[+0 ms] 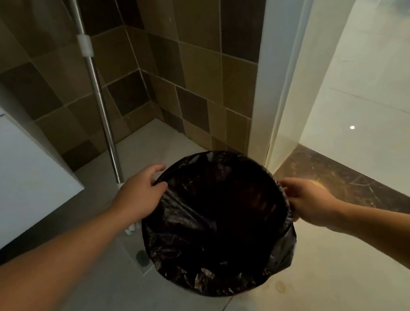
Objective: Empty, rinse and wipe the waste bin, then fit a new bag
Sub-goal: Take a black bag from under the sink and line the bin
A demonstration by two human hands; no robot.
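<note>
Left hand (pixel 142 192) at the far-left edge of the bin mouth, fingers curled over the black bag (pixel 208 223), pinching the plastic at the rim, thumb side toward the opening. Right hand (pixel 307 200) at the right edge of the mouth, fingers bent round the bag's folded-over edge, holding it against the rim. So each grip is closed on bag film, not spread wide. Both forearms come in from the near corners of the view. The waste bin (pixel 294 248) stands upright on the floor (pixel 107 295), mouth pointing straight up toward the camera, long axis vertical; the round opening is fully lined by the bag, which drapes down over the outside near and right, so almost none of the bin wall shows, only a pale sliver at the right below the right hand. Bag interior too dark to see contents. No readable writing, label or brand anywhere. Just beyond the left hand a metal pole (pixel 97 91) rises up from the floor with a white collar on it; its foot is hidden behind the left hand. White cabinet (pixel 3 168) at left. Brown tiled wall (pixel 199 64) far, white door frame (pixel 282 78) right of the bin, dark stone threshold (pixel 347 182) beside the right hand, glossy pale floor tiles (pixel 374 92) beyond.
</note>
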